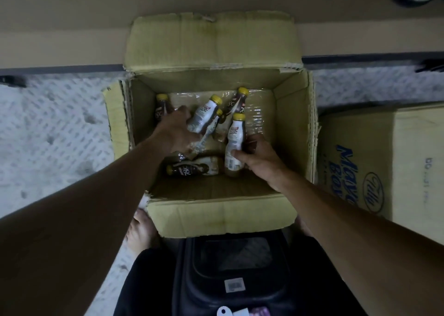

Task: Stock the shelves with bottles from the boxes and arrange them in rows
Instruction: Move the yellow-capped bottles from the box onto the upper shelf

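bottles point(189, 169) in box point(216, 214); left hand point(179, 133) grips one, right hand point(257, 158) another.

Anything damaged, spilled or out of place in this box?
No spill shows. The bottles are jumbled: a dark bottle lies on its side in the open box, over crumpled plastic wrap. The box's rim is ripped at its far left corner. The left hand grips a white-labelled bottle, and the right hand grips a tall bottle.

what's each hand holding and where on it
The right hand grips an upright white-labelled bottle round its lower body. The left hand holds a tilted white-labelled bottle near its base; that grip is partly hidden.
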